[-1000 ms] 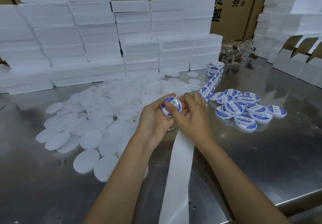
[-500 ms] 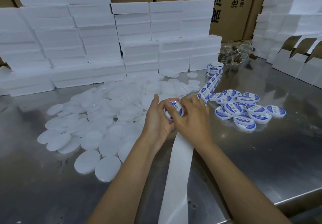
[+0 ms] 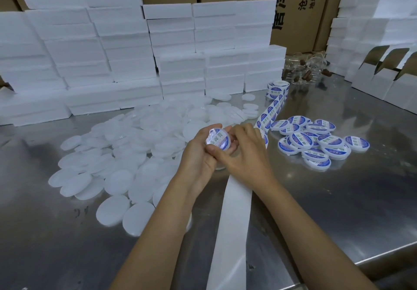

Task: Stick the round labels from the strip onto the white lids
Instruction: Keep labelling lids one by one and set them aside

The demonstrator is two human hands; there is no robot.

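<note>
Left hand (image 3: 198,154) cups a white lid (image 3: 218,140) above the steel table (image 3: 338,199), fingers curled round its rim, label face tilted toward the camera; right hand (image 3: 244,154) closes on the same lid from the near side, thumb pressing the blue-and-white round label at its lower edge. The label strip (image 3: 274,106) runs from a roll (image 3: 278,86) at the back, passes under the right hand, and its bare white backing (image 3: 234,210) trails off the near table edge. Unlabelled lids (image 3: 117,154) lie heaped to the left, labelled lids (image 3: 316,143) piled to the right, white foam boxes (image 3: 180,53) stacked behind.
</note>
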